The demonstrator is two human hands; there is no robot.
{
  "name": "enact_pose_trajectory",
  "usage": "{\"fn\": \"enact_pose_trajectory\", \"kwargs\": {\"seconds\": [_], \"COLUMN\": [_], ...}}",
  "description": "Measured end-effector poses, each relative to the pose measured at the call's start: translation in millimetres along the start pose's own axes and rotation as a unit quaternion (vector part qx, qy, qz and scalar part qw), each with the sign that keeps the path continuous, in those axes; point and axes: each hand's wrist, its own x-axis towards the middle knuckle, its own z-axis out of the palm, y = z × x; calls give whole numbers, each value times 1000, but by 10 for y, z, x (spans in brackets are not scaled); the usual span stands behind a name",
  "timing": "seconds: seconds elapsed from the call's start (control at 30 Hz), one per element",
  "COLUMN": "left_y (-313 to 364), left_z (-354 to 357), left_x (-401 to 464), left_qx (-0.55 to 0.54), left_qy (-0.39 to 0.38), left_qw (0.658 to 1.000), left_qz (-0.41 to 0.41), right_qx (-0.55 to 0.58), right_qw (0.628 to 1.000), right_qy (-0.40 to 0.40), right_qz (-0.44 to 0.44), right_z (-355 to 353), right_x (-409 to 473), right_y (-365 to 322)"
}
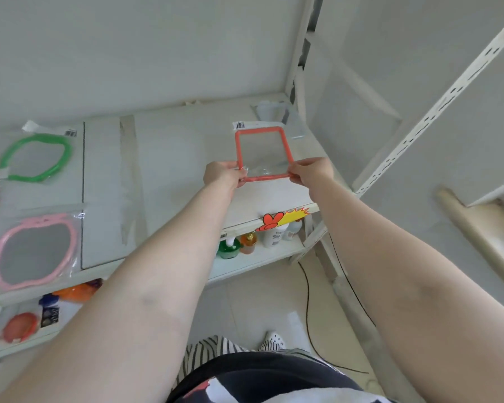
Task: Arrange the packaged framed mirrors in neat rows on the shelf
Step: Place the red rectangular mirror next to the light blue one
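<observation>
Two hands, left hand and right hand, pinch the orange mirror's near corners over the shelf's right end.

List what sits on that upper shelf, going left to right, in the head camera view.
Pink-framed mirror → green-framed mirror → orange square-framed mirror, gripped by the left hand and right hand → clear packaged mirror in the far corner.

Bare forearms — dark patterned top, striped trousers, white perforated clog.
</observation>
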Motion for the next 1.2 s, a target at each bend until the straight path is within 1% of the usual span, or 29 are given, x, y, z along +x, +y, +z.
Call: {"fn": "enact_pose_trajectory", "kwargs": {"seconds": [0.23, 0.33, 0.43, 0.6, 0.83, 1.07, 1.2], "left_y": [51, 116, 224, 420, 515, 160, -11], "left_z": [179, 129, 84, 109, 320, 470, 491], "left_x": [152, 320, 528, 892, 1430, 1978, 1994], "left_qx": [-58, -67, -59, -49, -33, 10, 45], "left_qy": [73, 78, 60, 35, 74, 130, 156], "left_qw": [996, 995, 996, 998, 997, 991, 987], "left_qz": [6, -1, -16, -19, 0, 10, 18], "right_qx": [-39, -35, -39, -26, -13, -67, -133], "right_qw": [997, 995, 993, 994, 993, 991, 981], "right_qy": [-71, -91, -106, -109, -112, -97, -92], "right_qz": [-13, -16, -18, -20, -31, -67, -104], "right_z": [96, 246, 392, 566, 686, 896, 993], "right_x": [493, 685, 904, 1249, 1645, 2069, 2182], "right_y": [-136, -192, -289, -475, -582, -314, -141]}}
